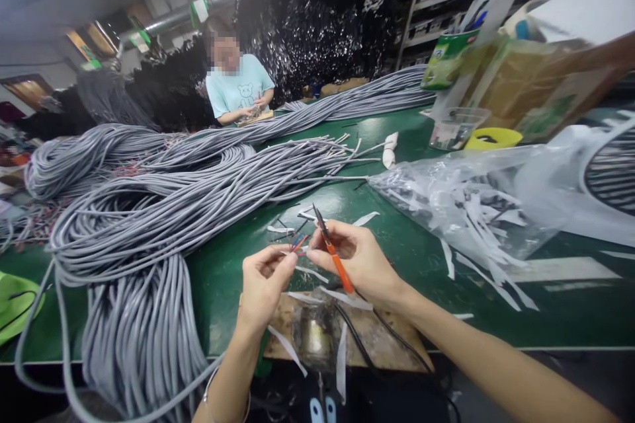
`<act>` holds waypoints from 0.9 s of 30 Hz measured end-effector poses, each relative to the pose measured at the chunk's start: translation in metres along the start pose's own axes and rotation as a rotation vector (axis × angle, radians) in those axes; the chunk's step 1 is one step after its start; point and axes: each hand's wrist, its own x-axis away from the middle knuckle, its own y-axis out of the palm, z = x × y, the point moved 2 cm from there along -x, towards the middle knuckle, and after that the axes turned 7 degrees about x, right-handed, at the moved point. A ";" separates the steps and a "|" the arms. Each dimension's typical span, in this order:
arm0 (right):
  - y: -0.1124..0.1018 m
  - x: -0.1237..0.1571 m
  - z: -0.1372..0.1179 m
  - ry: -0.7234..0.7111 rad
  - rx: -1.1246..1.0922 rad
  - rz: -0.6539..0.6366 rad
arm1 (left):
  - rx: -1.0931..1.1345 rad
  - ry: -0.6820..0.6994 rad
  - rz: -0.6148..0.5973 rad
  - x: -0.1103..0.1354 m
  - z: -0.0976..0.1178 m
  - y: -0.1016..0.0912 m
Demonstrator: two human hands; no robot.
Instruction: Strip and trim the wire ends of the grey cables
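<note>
My left hand [262, 281] pinches the stripped end of a cable, whose thin red, blue and black wires [298, 242] fan out between my hands. My right hand [357, 254] is closed round an orange-handled tool [331, 248] with a dark pointed tip, held upright against those wires. A black cord runs from the tool down past my right wrist. Both hands hover over a worn wooden block [347, 337] with a metal fixture [313, 337] at the table's near edge.
Big bundles of grey cable [163, 211] cover the left of the green table [421, 244] and hang over its edge. A clear plastic bag of white strips [466, 201] lies right. Another person in a light blue shirt [238, 89] works at the far side. Boxes stand far right.
</note>
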 end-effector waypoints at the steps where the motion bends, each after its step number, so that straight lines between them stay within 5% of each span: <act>1: 0.000 0.000 0.000 -0.003 0.008 -0.005 | -0.002 -0.011 0.005 0.000 0.000 0.000; 7: 0.001 0.001 -0.003 -0.013 0.038 -0.091 | 0.033 -0.062 -0.006 -0.001 0.000 0.001; 27: -0.002 0.002 -0.007 -0.031 0.042 0.032 | -0.042 -0.039 -0.051 0.000 0.003 0.004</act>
